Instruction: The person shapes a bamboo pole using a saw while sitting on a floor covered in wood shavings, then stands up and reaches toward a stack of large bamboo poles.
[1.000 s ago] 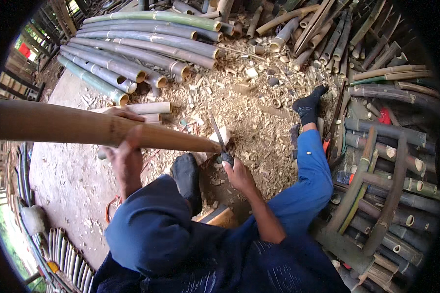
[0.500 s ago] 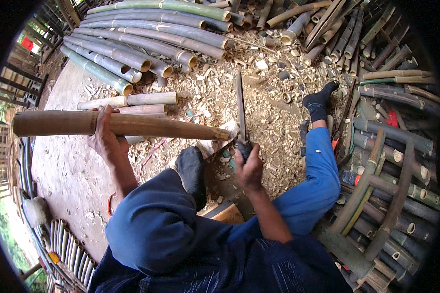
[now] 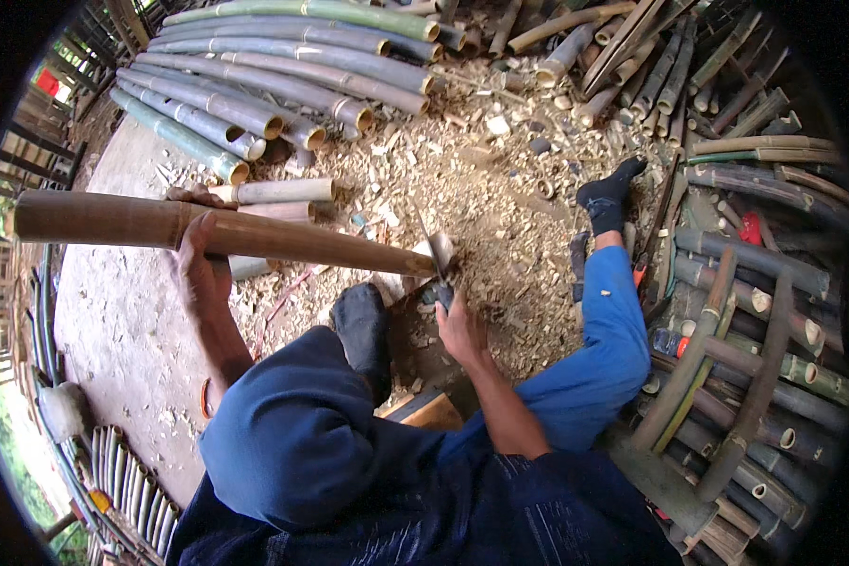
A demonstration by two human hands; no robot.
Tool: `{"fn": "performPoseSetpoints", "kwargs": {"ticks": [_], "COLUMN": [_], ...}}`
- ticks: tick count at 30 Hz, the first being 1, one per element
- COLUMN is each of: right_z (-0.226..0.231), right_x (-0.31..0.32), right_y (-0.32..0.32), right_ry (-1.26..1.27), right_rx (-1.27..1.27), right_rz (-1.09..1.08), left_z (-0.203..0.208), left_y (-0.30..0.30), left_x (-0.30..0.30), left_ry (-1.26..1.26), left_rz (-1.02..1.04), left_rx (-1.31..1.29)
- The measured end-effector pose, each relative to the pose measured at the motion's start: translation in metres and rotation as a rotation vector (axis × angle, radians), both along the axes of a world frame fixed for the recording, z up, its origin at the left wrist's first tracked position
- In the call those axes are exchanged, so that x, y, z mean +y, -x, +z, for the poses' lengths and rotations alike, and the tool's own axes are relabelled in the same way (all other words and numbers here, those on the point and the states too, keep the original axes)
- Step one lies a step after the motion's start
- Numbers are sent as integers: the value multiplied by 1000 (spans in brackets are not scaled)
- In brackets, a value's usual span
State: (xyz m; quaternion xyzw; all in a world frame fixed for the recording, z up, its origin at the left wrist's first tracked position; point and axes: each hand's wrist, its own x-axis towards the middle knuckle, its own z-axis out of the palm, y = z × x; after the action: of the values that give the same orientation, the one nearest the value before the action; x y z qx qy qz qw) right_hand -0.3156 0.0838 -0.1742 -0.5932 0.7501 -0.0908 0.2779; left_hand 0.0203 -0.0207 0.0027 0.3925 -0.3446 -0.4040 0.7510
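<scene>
A thick brown bamboo pole [image 3: 302,241] lies almost level across the view, its narrower end to the right. My left hand [image 3: 198,253] is closed around it left of the middle, thumb on the near side and fingers over the far side. In my right hand [image 3: 462,325] is the dark handle of a machete [image 3: 431,236]. Its blade stands at the pole's right end and appears to touch it; the exact contact is too small to tell. That end is over a pale wooden block [image 3: 401,288], partly hidden by the pole.
Long bamboo poles [image 3: 292,57] lie stacked at the far left, with shorter cut pieces [image 3: 283,191] nearer. Wood chips [image 3: 509,236] cover the ground. A bamboo frame [image 3: 764,377] rests on more poles at right. My socked feet [image 3: 360,325] flank the work area.
The machete has come down and left, from beyond the pole's tip onto its right end. My left hand's grip has turned around the pole, the thumb now on the near side.
</scene>
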Motion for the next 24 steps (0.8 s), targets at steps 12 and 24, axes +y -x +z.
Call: {"fn": "performPoseSetpoints", "kwargs": {"ticks": [12,24], "right_z": [87,85], "right_x": [-16,-29], "right_y": [-8,-13], "right_ry": [485,316], "right_rx": [-428,-391], "right_rz": [14,12], "left_z": [-17,-33], "left_y": [-23,-50], "left_x": [-6,-33], "left_ry": [-111,-155], "left_rz": [312,131], "left_rx": [35,-82]}}
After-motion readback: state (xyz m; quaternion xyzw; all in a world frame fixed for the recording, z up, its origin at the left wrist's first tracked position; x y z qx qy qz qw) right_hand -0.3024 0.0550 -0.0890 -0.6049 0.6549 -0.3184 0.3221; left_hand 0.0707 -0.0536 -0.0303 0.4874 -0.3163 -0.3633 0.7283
